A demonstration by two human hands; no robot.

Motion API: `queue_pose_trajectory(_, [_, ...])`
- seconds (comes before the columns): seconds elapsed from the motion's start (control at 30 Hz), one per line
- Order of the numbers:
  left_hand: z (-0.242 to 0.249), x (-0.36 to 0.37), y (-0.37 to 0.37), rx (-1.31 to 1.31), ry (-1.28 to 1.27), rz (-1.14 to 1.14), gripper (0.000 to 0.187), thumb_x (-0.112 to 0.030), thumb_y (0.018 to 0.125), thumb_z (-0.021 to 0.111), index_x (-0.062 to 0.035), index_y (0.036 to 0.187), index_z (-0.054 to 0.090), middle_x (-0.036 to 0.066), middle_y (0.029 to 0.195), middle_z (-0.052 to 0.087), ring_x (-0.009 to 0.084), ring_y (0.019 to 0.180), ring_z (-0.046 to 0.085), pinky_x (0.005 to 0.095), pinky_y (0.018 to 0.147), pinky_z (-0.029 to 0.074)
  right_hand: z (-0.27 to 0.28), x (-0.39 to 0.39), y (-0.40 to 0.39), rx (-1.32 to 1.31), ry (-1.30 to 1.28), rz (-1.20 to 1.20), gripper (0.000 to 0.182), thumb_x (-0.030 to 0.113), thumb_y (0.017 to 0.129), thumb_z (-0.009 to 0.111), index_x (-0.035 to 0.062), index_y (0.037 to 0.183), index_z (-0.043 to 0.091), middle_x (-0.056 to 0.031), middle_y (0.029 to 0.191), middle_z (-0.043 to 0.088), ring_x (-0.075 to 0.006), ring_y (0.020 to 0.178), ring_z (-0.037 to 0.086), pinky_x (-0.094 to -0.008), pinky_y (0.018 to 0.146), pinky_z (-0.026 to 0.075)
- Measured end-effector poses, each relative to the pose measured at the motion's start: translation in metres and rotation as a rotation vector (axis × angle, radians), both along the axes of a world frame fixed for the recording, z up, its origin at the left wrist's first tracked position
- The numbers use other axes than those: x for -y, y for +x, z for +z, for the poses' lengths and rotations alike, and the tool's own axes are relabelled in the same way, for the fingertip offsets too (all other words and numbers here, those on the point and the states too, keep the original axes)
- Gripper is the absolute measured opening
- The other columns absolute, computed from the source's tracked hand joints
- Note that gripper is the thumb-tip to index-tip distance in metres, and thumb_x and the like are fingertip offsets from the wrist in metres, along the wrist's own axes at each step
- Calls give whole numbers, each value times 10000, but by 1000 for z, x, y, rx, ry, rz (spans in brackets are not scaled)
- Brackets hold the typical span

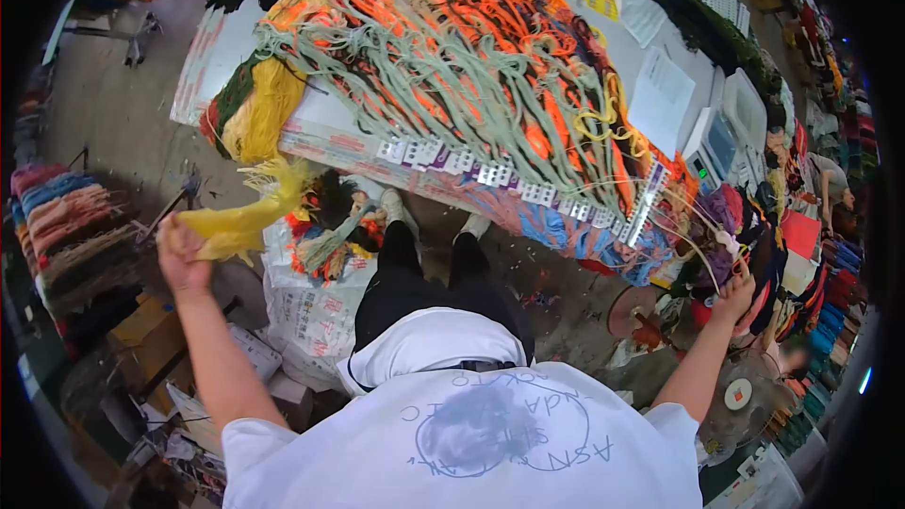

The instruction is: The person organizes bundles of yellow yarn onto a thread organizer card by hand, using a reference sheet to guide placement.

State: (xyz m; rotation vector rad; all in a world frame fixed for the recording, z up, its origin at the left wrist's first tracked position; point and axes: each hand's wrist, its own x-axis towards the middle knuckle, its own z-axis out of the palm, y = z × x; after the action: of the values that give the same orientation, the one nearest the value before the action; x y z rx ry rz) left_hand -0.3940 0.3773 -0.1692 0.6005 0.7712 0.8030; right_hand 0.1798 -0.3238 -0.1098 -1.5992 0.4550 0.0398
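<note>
Yarn [231, 228], frayed and yellow, trails from clenched left hand [183, 256]; right hand [733, 296] pinches pale strands [701, 253].

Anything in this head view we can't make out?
All head view:
- Right hand: contact at its fingertips too small to tell.
- Left hand: fingertip placement on the yellow yarn unclear, too small.
- Table: surface under the yarn pile hidden by it.
- Paper sheet: text too small.
- Device screen: reading too small.
- White shirt: cut off by the bottom edge.
</note>
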Motion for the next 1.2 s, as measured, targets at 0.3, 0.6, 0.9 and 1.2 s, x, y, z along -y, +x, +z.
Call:
queue_pose_trajectory(0.3, [-186,86,189,-673,70,-604,361,-263,819,630,-123,1151,598,-16,1031,607,86,776,536,241,613,447,-212,-409,-191,-280,-281,790,207,168,824,597,15,939,676,2,709,585,-75,639,517,-232,551,407])
queue_pose_trajectory(0.6, [-239,92,232,-1150,657,-719,198,-230,749,664,-56,836,626,102,687,622,235,645,614,345,603,463,-294,-518,-261,-188,-398,856,159,149,737,686,5,805,682,-47,677,650,-84,598,574,-237,583,455])
queue_pose_trajectory(0.9, [-248,79,233,-681,-1,-800,92,-105,819,585,-20,834,616,9,625,563,69,469,482,223,441,383,-301,-518,-271,-60,-478,778,105,181,709,683,82,741,675,-52,712,631,-199,638,622,-305,598,477])
queue_pose_trajectory(1.2, [-248,75,235,-764,37,-798,117,-130,791,635,-20,830,637,16,624,587,89,492,536,241,460,418,-291,-501,-278,123,-297,934,169,128,744,636,91,904,679,-56,866,607,-240,769,613,-324,667,487])
